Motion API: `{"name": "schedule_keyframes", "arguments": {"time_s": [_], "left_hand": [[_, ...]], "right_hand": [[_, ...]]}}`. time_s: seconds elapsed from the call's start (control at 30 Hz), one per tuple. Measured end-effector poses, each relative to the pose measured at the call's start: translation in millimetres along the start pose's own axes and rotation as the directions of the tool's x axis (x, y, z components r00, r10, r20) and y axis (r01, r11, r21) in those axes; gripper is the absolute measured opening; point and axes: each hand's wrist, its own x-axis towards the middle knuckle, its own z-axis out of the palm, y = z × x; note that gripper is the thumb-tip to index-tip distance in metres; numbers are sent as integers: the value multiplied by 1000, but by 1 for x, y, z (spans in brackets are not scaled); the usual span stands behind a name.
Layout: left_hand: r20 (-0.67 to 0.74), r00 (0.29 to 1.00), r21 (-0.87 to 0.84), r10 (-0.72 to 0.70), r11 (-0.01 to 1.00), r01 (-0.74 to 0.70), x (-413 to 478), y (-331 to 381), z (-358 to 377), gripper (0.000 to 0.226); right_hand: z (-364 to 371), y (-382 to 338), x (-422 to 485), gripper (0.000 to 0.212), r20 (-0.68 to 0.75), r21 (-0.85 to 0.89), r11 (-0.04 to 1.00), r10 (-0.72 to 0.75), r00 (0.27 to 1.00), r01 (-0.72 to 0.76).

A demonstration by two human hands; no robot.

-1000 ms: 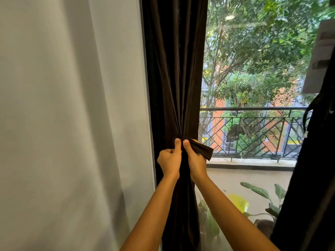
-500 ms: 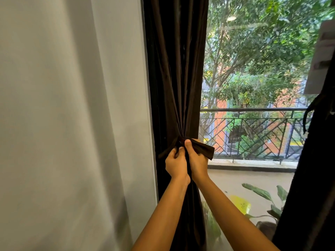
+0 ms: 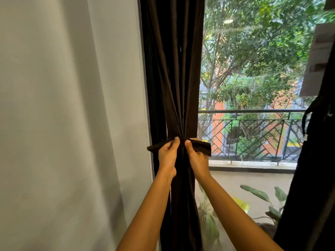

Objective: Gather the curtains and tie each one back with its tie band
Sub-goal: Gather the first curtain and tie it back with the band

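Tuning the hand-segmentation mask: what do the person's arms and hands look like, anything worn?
The left hand and right hand wear no gloves; no watch, bracelet or ring shows. The left arm and right arm are bare to the frame's edge, with no sleeves in view. Thumbnails look short and unpainted.

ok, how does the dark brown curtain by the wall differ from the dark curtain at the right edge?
Wall-side dark brown curtain is cinched by a dark fabric tie band; right-edge dark curtain shows no band round it. Left hand and right hand grip the band on the wall-side curtain; nothing touches the right-edge curtain. Both dark.
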Motion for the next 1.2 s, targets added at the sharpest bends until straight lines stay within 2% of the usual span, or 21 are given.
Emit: {"name": "schedule_keyframes", "arguments": {"time_s": [0.13, 0.2, 0.3, 0.37, 0.43, 0.53, 0.63, 0.83, 1.0, 1.2], "left_hand": [[49, 996, -33, 78, 997, -77, 5, 4, -2, 21], [51, 995, -48, 83, 996, -81, 6, 5, -1, 17], [22, 998, -18, 63, 998, -62, 7, 2, -1, 13], [5, 998, 11, 68, 998, -68, 8, 0, 0, 14], [-11, 996, 34, 94, 995, -94, 8, -1, 1, 13], [-22, 992, 56, 121, 991, -119, 9, -1, 0, 8], [-9, 991, 60, 135, 989, -134, 10, -1, -3, 12], [-46, 987, 106, 154, 983, -148, 8, 3, -3, 11], [-60, 988, 183, 143, 974, -130, 7, 3, 0, 17], [-85, 981, 164, 175, 973, -160, 12, 1, 3, 16]], "right_hand": [[0, -1, 10, 16, -8, 7, 997, 73, 997, -73], [0, -2, 12, 16, -5, 51, 992, 116, 993, -115], [5, 1, 11, 36, 17, 98, 971, 219, 975, -220], [8, 1, 7, 37, 33, 188, 949, 250, 968, -252], [9, 1, 3, 26, 58, 280, 936, 205, 977, -212], [8, 3, -1, 21, 93, 253, 957, 119, 989, -139], [7, 1, 1, 8, 39, 240, 964, 112, 993, -118], [-1, -8, 7, 7, 51, 132, 991, -35, 998, 28], [-5, -11, 12, 8, 76, 96, 995, -13, 997, 5], [-5, -7, 23, 5, 98, 18, 999, -37, 994, 36]]}}
